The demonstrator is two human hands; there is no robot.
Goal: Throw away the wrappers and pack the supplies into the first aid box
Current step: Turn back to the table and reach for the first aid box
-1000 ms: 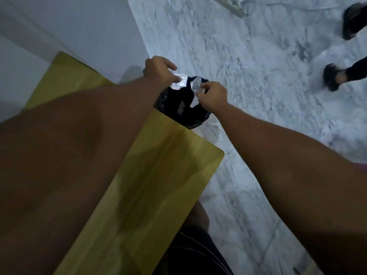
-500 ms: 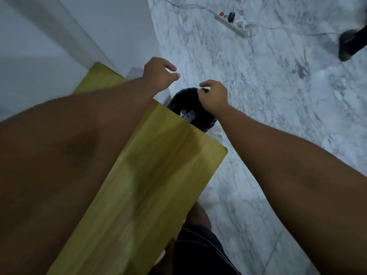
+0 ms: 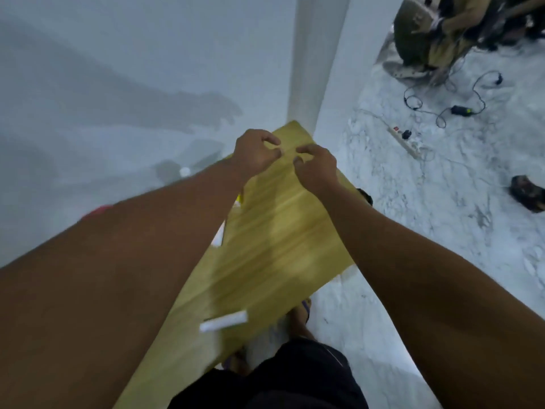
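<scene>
My left hand (image 3: pixel 255 153) and my right hand (image 3: pixel 317 166) hover side by side over the far end of the yellow wooden table (image 3: pixel 280 231). Their fingers are loosely curled and nothing shows between them. Only a sliver of the black bin (image 3: pixel 365 196) peeks out beyond the table's right edge, under my right forearm. A small white packet (image 3: pixel 224 320) lies blurred near the table's front edge. My left arm hides most of a red object (image 3: pixel 98 209) at the left; I cannot tell what it is.
A white wall and pillar stand behind the table. On the marble floor to the right lie a power strip (image 3: pixel 408 143) with cables and a dark shoe (image 3: pixel 528 196). Another person (image 3: pixel 427 31) sits at the top right.
Both hands let the wrappers drop into the bin, then pulled back over the table. The view swung up and left, so the bin is almost hidden.
</scene>
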